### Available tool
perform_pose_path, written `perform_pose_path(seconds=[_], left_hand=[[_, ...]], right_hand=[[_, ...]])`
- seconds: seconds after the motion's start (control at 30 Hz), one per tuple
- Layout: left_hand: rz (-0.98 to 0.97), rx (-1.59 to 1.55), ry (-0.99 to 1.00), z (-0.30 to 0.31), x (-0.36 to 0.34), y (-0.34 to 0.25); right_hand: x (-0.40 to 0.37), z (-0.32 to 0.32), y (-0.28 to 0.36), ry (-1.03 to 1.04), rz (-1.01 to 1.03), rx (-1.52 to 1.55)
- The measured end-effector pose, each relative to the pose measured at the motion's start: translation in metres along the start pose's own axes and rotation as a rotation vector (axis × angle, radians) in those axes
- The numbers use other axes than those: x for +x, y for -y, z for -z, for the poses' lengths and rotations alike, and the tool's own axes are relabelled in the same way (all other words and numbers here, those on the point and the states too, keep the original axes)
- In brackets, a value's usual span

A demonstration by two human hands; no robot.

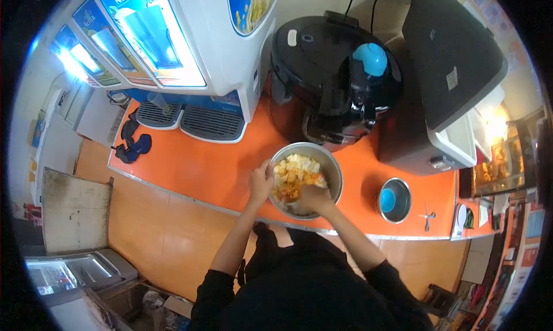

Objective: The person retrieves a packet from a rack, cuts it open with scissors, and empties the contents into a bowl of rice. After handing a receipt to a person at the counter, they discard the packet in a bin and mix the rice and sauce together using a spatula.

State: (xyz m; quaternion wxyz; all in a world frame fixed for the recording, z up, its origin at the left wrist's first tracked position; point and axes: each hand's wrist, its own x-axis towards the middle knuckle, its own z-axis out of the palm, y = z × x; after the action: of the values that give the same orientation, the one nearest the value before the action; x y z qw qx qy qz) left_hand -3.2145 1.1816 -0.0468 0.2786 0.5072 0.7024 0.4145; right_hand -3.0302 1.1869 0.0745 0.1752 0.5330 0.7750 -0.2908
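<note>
A round metal bowl (337, 175) stands near the front edge of the orange counter. Inside it lies a pale, lumpy food mixture (292, 167) with orange-red seasoning or sauce on part of it. My left hand (262, 182) grips the bowl's left rim, thumb at the edge. Down in the bowl, on the right side of the food, is my right hand (314, 198). Its fingers are smeared by motion and partly sunk in the mixture, so whether they hold anything does not show.
Behind the bowl sits a black lidded appliance (314, 48) with a light-blue cup (373, 59) on top. A drink dispenser (230, 60) stands left. To the right are a smaller metal pot (408, 207) holding a blue cup (387, 200), scissors (427, 217) and an open-lidded cooler box (412, 149).
</note>
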Motion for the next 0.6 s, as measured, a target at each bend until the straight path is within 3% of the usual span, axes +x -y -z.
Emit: perform_pose_path(seconds=[0.13,0.27,0.33,0.4,0.47,0.5,0.57,0.6], left_hand=[[-0.037,-0.028,-0.005,0.0,0.009,-0.004],[-0.062,0.002,-0.012,-0.002,0.006,0.003],[-0.069,0.029,-0.088,-0.005,-0.004,0.0],[-0.028,0.023,-0.142,-0.008,-0.009,-0.014],[0.054,0.007,-0.136,-0.004,-0.018,-0.028],[0.023,-0.024,-0.121,-0.005,-0.018,-0.022],[-0.044,-0.094,-0.103,-0.007,-0.009,-0.015],[-0.018,-0.109,-0.077,-0.007,-0.006,-0.017]], right_hand=[[0.005,0.005,-0.024,-0.004,0.105,0.149],[0.064,-0.084,-0.025,-0.214,0.088,0.28],[0.04,-0.068,-0.042,-0.168,0.177,0.384],[-0.005,-0.008,-0.056,-0.099,0.128,0.557],[0.005,0.016,-0.077,-0.098,0.114,0.655],[0.047,-0.005,-0.099,-0.149,0.202,0.617],[0.076,0.006,-0.096,-0.098,0.147,0.577],[0.091,0.011,-0.082,0.012,0.006,0.573]])
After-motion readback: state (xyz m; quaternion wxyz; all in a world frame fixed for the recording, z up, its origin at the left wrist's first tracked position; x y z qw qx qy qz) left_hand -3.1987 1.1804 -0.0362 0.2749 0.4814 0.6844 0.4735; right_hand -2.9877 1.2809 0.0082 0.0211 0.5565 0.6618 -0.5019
